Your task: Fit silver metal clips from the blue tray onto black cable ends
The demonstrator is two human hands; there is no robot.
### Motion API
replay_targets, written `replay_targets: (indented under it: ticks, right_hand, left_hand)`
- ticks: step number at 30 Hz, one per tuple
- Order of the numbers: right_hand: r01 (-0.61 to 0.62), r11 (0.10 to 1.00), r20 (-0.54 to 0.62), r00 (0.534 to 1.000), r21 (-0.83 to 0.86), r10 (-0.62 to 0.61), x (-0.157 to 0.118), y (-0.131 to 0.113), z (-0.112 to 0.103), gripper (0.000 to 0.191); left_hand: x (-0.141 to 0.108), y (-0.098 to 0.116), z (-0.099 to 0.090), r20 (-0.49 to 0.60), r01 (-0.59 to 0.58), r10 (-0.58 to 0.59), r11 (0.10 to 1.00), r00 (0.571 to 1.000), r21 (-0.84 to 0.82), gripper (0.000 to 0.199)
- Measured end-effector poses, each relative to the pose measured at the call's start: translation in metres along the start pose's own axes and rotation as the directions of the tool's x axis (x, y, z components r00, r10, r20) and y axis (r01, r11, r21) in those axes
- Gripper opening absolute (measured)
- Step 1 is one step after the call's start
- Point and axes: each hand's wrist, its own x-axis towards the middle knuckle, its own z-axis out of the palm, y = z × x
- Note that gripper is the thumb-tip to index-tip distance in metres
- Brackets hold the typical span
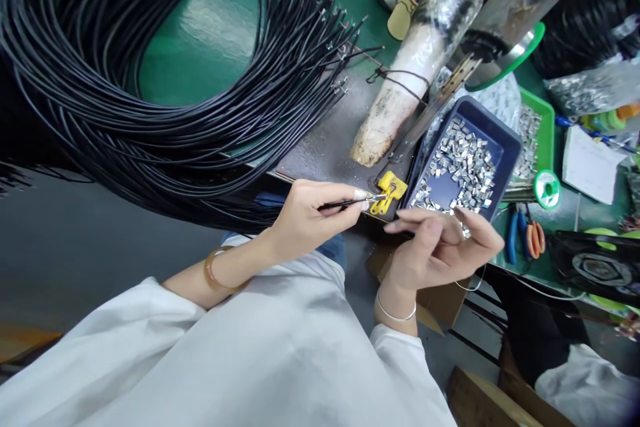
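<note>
My left hand point(320, 213) is closed round the end of a black cable point(340, 204), whose tip points right toward a small yellow fixture point(391, 191) at the bench edge. To the right, my right hand point(443, 247) hovers palm up with its fingers apart, in front of a dark blue tray point(509, 140) of small silver metal pieces point(467, 160). Nothing large shows in it; whether a tiny piece sits at its fingertips is too small to tell.
A big bundle of black cables point(200, 127) covers the left bench. Behind the fixture lies a wrapped white tube point(395, 100). Farther right are a green tray point(546, 127), a solder spool point(547, 189), orange-handled pliers point(535, 240) and a black fan point(597, 270).
</note>
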Motion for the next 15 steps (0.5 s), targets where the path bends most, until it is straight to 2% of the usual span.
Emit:
replay_targets:
  ticks: [6,11,15]
  right_hand:
    - [0.048,0.987,0.2,0.98,-0.154,-0.016,-0.003,0.006,0.008,0.018]
    - [0.117,0.969,0.238,0.969,-0.218,-0.063,-0.001,0.007,0.012,0.017]
    - [0.108,0.974,0.23,0.971,-0.199,-0.061,-0.001,0.011,0.015,0.019]
  left_hand:
    - [0.008,0.007,-0.001,0.07,0.295,-0.29,0.953,0.955,-0.073,0.011]
    - [0.013,0.006,0.002,0.075,0.405,-0.399,0.908,0.914,-0.108,0.014]
    - [0.014,0.003,0.003,0.059,0.431,-0.427,0.898,0.902,-0.088,0.013]
